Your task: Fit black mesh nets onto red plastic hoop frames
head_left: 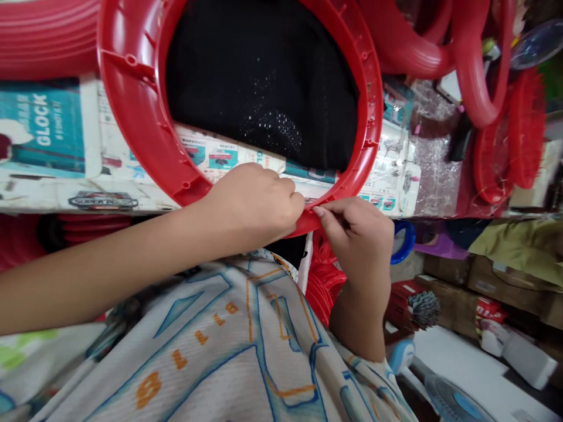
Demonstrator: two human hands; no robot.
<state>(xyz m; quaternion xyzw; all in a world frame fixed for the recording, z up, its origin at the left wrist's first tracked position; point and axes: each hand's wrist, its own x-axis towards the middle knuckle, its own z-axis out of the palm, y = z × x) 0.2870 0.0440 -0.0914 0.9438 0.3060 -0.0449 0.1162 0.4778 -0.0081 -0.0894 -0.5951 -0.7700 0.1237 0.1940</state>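
Note:
A large red oval plastic ring (132, 117), with ribs and small screw bosses on its upturned side, leans over the table's edge in front of me. My left hand (259, 202) is closed in a fist over the ring's near rim, its fingertips hidden. Close beside it, my right hand (358, 225) pinches the same rim between thumb and bent fingers. Whether a small part is also in that pinch cannot be made out. Through the ring's opening I see black cloth (264, 76) with pale specks, lying over printed cardboard (229, 155).
Red ribbed plastic pieces (44, 38) lie at the left, and more red rings (479, 64) at the right. Clear plastic wrap (440, 164) covers part of the table. Below right are a blue ring (403, 241), cardboard boxes (497, 281) and a fan (457, 395).

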